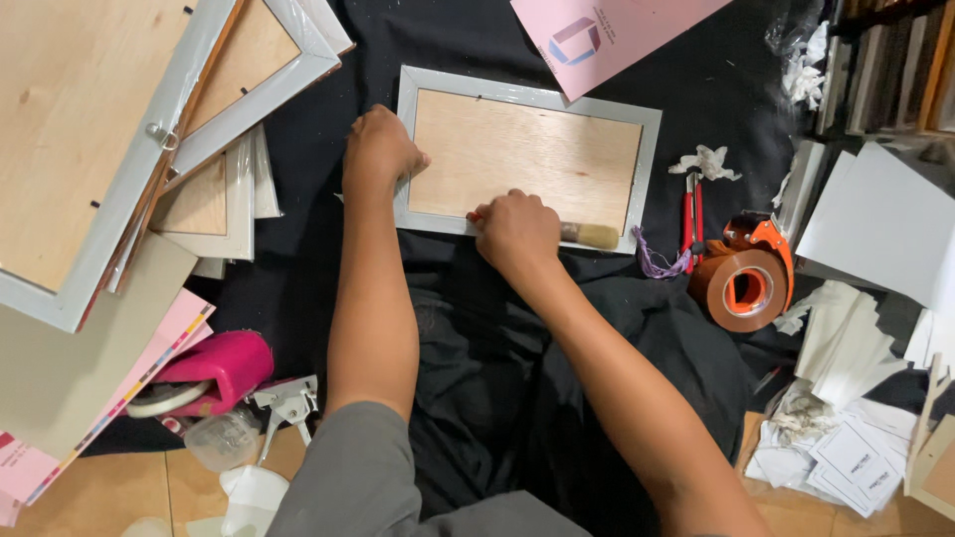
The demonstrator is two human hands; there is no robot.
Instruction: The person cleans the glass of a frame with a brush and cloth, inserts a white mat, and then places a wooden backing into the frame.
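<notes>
While the picture frame point(528, 157) lies face down on a black cloth point(468, 328) spread over the floor, both hands of the person wearing the camera rest on it. The frame is a pale grey rectangle with a plywood backing board, and its long axis runs left to right across the view, tilted slightly down toward the right.

The left hand point(380, 149) sits at the frame's left short edge, near the upper corner, fingers curled and pressing down on the grey border. It holds nothing that can be seen.

The right hand point(515, 231) is at the frame's near long edge, roughly at its middle. Its grip is closed around the handle of a small paintbrush point(591, 235). The brush lies along that edge, parallel to the frame's long axis, with its pale bristles pointing right, toward the near right corner. A sliver of red shows at the left side of the fist.

The right hand is the nearer of the two to the unbrushed stretch of the edge, which runs rightward from the bristles.

Just right of the frame lie a red-handled tool point(691, 211) and an orange tape dispenser with brown tape point(746, 276). Stacked frames point(119, 149) sit to the left.
</notes>
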